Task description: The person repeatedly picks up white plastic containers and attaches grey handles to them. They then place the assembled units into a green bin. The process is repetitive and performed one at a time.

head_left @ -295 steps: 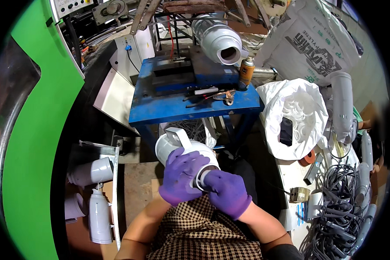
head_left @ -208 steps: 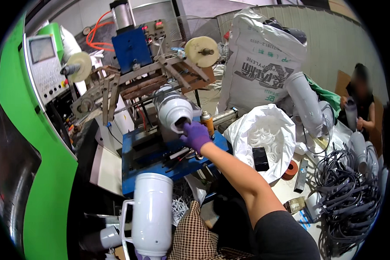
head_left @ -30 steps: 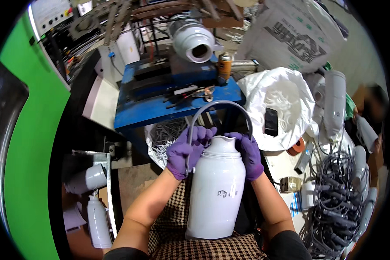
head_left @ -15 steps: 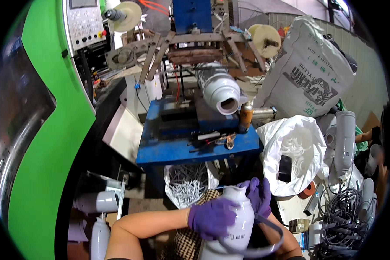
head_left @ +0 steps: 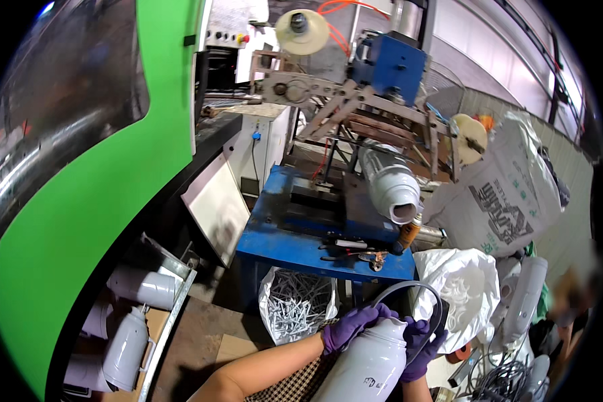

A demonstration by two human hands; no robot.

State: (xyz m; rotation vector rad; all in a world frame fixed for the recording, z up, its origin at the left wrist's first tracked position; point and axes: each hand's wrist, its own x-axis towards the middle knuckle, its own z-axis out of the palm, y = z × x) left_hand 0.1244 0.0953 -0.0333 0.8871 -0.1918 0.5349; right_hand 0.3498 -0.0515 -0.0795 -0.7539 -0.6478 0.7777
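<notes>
A light grey bottle-shaped flask casing [head_left: 368, 365] tilts upward in front of me, its narrow neck pointing away. From one side of the neck to the other arches a thin grey carrying handle [head_left: 415, 284]. My left hand [head_left: 356, 327], in a purple glove, is closed at the left of the neck on one end of this handle. On the right side, my gloved right hand [head_left: 422, 345] has its fingers bent around the handle's other end. The fingers partly hide both joints between handle and neck.
Ahead stands a blue work table [head_left: 268, 238] with a press machine, a mounted grey casing [head_left: 390, 184] and an orange spray can [head_left: 409, 234]. White sacks hold grey strips [head_left: 298, 308] and white rings [head_left: 457, 295]. Several casings [head_left: 127, 345] lie in a bin at left; cables [head_left: 499, 375] lie at right.
My view has turned left. The handle, which hung low on the casing's right side, now arches above the neck. My left hand has moved from the casing's body up to the neck.
</notes>
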